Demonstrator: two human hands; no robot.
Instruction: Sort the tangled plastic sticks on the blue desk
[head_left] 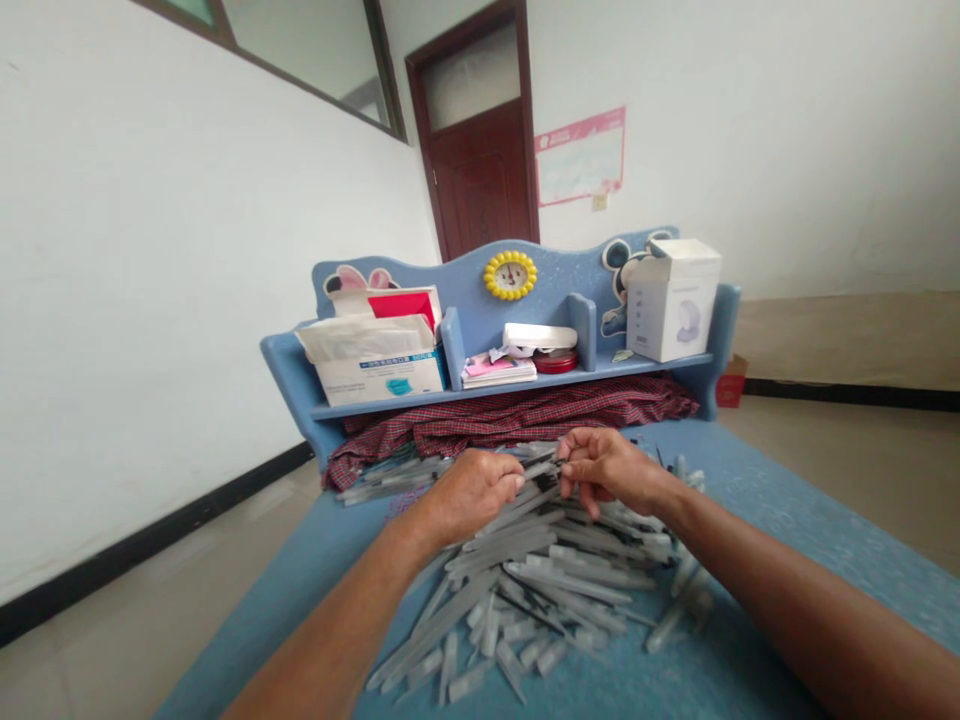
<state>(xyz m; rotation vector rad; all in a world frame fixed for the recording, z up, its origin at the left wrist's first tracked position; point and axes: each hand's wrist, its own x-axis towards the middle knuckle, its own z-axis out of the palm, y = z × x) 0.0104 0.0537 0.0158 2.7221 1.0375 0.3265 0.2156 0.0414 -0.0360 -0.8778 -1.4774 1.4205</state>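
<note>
A heap of several thin, clear plastic-wrapped sticks (pixel 540 585) lies spread over the blue desk (pixel 757 520). My left hand (pixel 472 492) rests over the far part of the heap with its fingers curled on one of the sticks. My right hand (pixel 607 468) is close beside it, its fingers pinched on the same or a neighbouring stick. The two hands nearly touch at the fingertips. What exactly lies between the fingers is too small to make out.
A red checked cloth (pixel 525 415) lies bunched at the back of the desk under a blue shelf (pixel 517 385). On the shelf stand a box of masks (pixel 379 370), a white box (pixel 671 300), pink papers and a yellow clock (pixel 510 275). A brown door (pixel 484 180) is behind.
</note>
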